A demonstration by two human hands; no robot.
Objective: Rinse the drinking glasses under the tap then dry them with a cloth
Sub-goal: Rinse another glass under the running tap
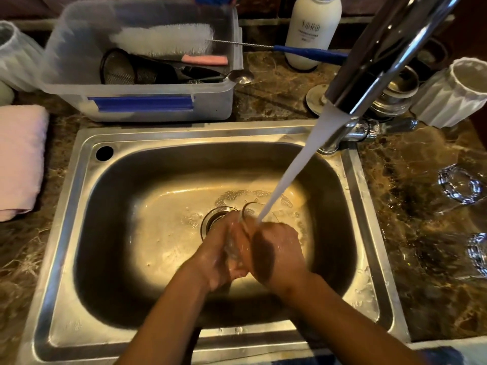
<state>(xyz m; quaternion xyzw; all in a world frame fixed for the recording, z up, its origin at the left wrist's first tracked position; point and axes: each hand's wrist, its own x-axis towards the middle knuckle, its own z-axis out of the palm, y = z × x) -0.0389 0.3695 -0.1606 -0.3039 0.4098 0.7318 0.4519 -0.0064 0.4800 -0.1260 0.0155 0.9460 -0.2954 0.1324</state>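
Brown marbled bench (411, 180) with pale veins. Silver steel sink (79, 233). Pink folded cloth (19, 162). Translucent tub (142, 61) with a blue latch (141, 103). White lotion bottle (312, 30); white-bristled bottle brush (163, 39) with blue handle. White ribbed cup (453, 93). Chrome tap (382, 48).

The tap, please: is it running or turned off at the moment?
Running: a white stream of water pours from the tap spout onto the glass held over the sink.

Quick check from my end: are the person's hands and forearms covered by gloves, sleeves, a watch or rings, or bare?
Both are bare. The left hand and right hand wear no gloves, and no rings or watch show. Both forearms are uncovered up to the frame's bottom edge, with no sleeve in sight. The hands look wet and glossy from the running water.
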